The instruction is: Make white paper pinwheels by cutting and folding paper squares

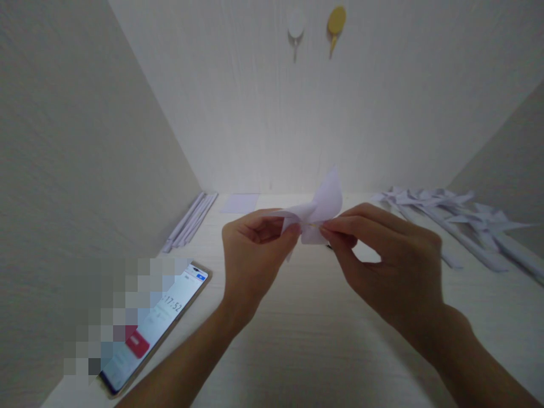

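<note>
Between both hands, above the table, is a pale lilac-white paper pinwheel (327, 198) with curved blades, one pointing up. My left hand (255, 255) pinches its left side between thumb and fingers. My right hand (382, 255) is closed in a pinch at the right of the paper's middle. A thin yellowish bit (314, 225) shows by its fingertips, too small to name. A small dark tip (330, 247) shows just under the right fingertips. The underside of the paper is mostly hidden.
Several paper pinwheels on rolled paper sticks (467, 229) lie at the right. Rolled paper sticks (191, 221) lie along the left wall, beside a square paper sheet (239, 203). A phone (170, 311) lies at the near left. Two hooks (337, 21) hang on the back wall.
</note>
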### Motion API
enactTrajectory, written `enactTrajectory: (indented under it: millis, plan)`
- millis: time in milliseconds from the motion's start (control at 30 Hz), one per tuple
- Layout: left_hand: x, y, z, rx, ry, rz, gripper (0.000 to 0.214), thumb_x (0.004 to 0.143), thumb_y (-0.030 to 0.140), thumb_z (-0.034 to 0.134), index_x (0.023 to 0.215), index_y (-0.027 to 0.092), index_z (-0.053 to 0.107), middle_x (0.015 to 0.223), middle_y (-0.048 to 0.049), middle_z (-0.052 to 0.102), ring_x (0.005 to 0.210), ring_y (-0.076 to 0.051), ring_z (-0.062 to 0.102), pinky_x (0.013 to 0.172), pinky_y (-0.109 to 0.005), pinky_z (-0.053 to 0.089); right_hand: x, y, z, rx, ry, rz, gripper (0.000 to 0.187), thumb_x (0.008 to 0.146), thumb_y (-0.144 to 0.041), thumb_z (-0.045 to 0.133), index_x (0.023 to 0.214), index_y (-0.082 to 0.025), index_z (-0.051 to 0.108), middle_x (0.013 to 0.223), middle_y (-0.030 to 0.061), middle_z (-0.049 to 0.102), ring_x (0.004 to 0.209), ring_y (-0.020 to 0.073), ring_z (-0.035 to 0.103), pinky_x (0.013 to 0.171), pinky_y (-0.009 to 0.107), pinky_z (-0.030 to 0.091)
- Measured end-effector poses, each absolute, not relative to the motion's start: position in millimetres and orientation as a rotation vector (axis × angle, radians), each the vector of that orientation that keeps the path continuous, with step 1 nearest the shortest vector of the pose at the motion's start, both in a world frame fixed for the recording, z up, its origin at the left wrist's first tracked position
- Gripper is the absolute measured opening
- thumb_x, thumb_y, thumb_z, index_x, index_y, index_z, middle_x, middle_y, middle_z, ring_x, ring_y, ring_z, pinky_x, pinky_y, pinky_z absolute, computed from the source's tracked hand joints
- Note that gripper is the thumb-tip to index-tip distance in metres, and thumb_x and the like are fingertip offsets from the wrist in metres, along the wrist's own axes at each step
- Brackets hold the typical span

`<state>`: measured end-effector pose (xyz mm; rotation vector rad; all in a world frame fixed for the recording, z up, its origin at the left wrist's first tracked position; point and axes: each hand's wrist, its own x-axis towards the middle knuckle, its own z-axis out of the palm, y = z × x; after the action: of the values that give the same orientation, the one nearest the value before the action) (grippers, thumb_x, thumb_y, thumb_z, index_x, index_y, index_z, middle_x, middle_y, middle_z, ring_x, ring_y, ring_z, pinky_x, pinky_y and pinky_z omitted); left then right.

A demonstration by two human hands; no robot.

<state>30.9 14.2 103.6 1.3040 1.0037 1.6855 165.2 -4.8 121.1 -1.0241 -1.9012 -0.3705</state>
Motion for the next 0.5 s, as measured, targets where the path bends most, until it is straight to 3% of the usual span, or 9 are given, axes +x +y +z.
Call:
enactTrajectory:
  millis: [500]
  plan:
    - [33.3, 15.7, 102.0, 1.31, 1.028, 1.677, 0.01, 0.056, 0.013, 0.063, 0.066, 0.015, 0.065, 0.062, -0.0001, 0.066, 0.053, -0.011, 0.06, 0.049, -0.02, 0.049, 164.1, -5.4, 120.8, -1.13, -1.918, -0.303, 0.012, 0.069, -0.011, 0.053, 0.06, -0.017, 0.055, 0.055, -0.0008, 0.054, 0.05, 0.0095, 0.048, 0.047, 0.022, 0.035]
